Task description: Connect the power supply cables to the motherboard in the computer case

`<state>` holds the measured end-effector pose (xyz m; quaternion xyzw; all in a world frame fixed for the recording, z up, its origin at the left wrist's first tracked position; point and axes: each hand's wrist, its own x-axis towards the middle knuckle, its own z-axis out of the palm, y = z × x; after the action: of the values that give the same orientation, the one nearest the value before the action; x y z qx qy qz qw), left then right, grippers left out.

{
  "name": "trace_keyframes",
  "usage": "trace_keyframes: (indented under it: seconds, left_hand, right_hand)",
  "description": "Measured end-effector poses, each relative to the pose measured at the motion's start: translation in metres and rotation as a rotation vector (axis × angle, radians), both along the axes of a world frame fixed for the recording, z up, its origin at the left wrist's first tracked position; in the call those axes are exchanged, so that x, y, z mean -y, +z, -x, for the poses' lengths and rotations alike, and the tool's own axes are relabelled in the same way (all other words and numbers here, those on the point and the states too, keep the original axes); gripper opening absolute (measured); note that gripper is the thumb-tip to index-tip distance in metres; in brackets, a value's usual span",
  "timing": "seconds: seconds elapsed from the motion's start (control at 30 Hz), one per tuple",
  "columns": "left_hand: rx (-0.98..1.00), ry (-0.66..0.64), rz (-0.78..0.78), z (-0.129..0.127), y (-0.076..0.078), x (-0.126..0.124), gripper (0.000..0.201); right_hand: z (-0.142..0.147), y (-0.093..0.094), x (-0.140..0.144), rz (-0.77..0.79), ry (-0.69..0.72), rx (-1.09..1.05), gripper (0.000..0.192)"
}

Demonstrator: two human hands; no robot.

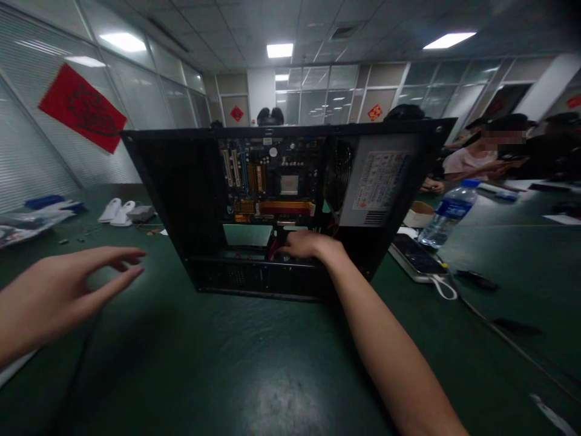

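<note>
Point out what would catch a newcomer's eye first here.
Most likely the open black computer case in the middle of the green table, its motherboard exposed. The right hand reaches into the case's lower part, while the left hand hovers open at far left. At upper left, a bright red sign stands out.

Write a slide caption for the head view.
Right hand inside an open computer case on a green table, left hand open and apart.

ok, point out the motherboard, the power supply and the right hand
Motherboard (273, 181), head view: board surface near its middle
Power supply (381, 180), head view: label on its side
Right hand (304, 243), head view: back of the hand
</note>
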<state>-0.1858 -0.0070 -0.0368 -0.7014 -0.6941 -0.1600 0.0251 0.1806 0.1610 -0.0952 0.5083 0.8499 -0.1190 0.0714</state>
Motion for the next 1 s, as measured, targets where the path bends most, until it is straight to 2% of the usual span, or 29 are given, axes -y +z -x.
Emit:
trace_keyframes:
  seconds: [0.1,0.23,0.37,0.5,0.6,0.67,0.8,0.9,1.0]
  left_hand:
    - [-0.106,-0.21,0.224,-0.047,0.018,-0.021,0.056]
    - [-0.116,-0.479,0.403,-0.113,0.042,-0.052,0.05]
    - [-0.111,-0.613,0.249,-0.152,0.048,-0.09,0.053]
    - [-0.05,-0.711,0.124,-0.161,0.033,-0.121,0.059]
    - [-0.038,-0.771,0.016,-0.157,0.024,-0.134,0.037]
    - [-0.048,-0.778,-0.107,-0.153,0.023,-0.138,0.03]
    - [-0.028,-0.784,-0.296,-0.148,0.03,-0.135,0.04]
    - [-0.001,-0.756,-0.399,-0.147,0.034,-0.132,0.048]
    - [0.01,-0.688,-0.471,-0.148,0.037,-0.126,0.047]
  right_hand:
    - [-0.002,-0.001,-0.004,-0.127,0.056,-0.141,0.058]
    - [0.004,0.003,-0.005,-0.264,-0.113,-0.254,0.066]
    - [0.009,0.01,-0.008,-0.299,-0.187,-0.511,0.068]
    - [0.007,0.015,-0.013,-0.242,-0.19,-0.852,0.073]
    - [0.004,0.014,-0.015,-0.112,-0.089,-1.015,0.077]
    - [0.003,0.013,-0.013,-0.041,0.049,-1.062,0.076]
    - [0.003,0.02,-0.001,0.03,0.268,-1.101,0.068]
    - [0.002,0.027,0.011,0.022,0.314,-1.093,0.072]
    - [0.001,0.033,0.019,0.024,0.314,-1.08,0.077]
